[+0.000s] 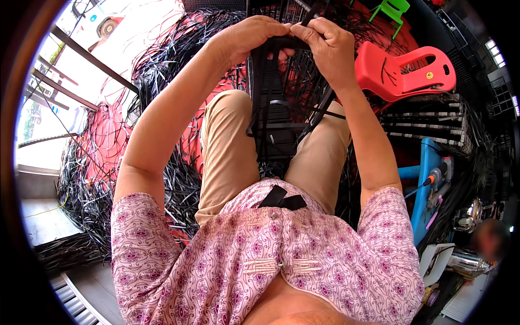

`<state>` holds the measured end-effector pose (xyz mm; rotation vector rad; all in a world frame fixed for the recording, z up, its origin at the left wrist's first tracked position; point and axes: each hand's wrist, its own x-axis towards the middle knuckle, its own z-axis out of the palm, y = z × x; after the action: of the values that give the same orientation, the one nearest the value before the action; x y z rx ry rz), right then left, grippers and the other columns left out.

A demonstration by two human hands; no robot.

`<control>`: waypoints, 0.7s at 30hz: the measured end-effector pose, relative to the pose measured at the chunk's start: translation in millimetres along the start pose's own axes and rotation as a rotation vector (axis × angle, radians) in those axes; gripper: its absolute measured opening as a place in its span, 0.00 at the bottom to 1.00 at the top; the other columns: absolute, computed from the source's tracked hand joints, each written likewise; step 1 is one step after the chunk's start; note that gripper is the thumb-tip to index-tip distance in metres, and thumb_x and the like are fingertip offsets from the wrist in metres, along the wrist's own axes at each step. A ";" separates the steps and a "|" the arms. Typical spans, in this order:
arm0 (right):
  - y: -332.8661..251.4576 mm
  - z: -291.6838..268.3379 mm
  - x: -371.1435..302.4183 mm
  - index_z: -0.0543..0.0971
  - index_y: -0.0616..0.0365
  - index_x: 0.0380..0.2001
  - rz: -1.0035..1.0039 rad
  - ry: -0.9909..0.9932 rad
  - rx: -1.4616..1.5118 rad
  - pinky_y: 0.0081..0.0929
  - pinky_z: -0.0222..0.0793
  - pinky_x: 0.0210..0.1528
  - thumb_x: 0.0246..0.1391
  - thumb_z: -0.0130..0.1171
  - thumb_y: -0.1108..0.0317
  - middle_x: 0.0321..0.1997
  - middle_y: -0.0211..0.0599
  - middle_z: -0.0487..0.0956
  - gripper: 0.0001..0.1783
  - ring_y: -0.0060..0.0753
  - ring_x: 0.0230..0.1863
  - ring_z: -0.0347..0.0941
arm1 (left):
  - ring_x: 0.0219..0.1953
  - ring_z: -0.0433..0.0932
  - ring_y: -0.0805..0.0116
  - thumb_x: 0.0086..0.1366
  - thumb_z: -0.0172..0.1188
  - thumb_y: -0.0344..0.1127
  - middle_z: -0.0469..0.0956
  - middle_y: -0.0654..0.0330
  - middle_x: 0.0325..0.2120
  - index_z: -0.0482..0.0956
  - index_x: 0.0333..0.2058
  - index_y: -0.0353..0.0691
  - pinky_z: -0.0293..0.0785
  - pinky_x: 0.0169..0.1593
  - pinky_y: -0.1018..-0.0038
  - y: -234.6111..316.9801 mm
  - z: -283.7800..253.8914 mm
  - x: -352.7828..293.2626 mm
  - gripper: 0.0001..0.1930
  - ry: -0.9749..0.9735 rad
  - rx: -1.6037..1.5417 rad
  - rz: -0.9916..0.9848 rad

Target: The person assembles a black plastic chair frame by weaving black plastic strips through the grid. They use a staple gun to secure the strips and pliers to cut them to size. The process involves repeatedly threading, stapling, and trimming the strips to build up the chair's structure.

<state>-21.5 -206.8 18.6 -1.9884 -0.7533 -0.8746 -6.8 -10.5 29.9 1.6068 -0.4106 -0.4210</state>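
Observation:
At the top middle, beyond my knees, both my hands meet at a dark frame with black flat strips (264, 103) hanging from it. My left hand (253, 39) is closed, its thumb and fingertips pinching a black strip at the frame's top. Close against it, my right hand (326, 46) is bent with thumb and fingers pressed together on a black strip. The exact grip of the fingertips is partly hidden. Between my legs a dark slatted or woven piece (276, 135) shows behind the loose strips. Two short black pieces (281, 197) lie on my lap.
Heaps of black strips (184, 49) cover the red floor at left. To the right stand a red plastic chair (379, 73) on a stack of woven panels (422, 122), a green chair (391, 12) and a blue stool (425, 189) with an orange-handled screwdriver (429, 180).

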 end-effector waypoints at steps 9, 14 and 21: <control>6.0 -2.3 8.4 0.84 0.61 0.26 0.215 -0.157 0.048 0.32 0.59 0.22 0.56 0.67 0.58 0.13 0.41 0.68 0.16 0.29 0.16 0.60 | 0.27 0.84 0.71 0.74 0.54 0.45 0.85 0.54 0.30 0.81 0.42 0.31 0.77 0.30 0.79 -5.7 2.9 -0.3 0.19 0.115 -0.117 -0.054; 6.5 -5.5 15.8 0.85 0.62 0.27 0.217 -0.215 0.025 0.28 0.64 0.24 0.54 0.68 0.59 0.16 0.39 0.75 0.15 0.25 0.18 0.68 | 0.27 0.83 0.73 0.72 0.56 0.54 0.85 0.54 0.28 0.83 0.38 0.32 0.76 0.31 0.78 0.5 3.7 -6.5 0.25 0.076 -0.136 -0.038; 25.1 0.4 38.6 0.85 0.65 0.31 0.431 -0.372 0.301 0.23 0.74 0.33 0.51 0.71 0.64 0.23 0.34 0.83 0.12 0.24 0.26 0.78 | 0.27 0.79 0.79 0.66 0.63 0.57 0.82 0.63 0.25 0.85 0.41 0.35 0.72 0.34 0.82 -13.1 2.7 -0.5 0.26 0.072 0.184 0.148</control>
<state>19.9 -211.4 38.1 -1.9513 -0.5810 -0.1293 -8.4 -11.6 16.6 1.7503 -0.5215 -0.2166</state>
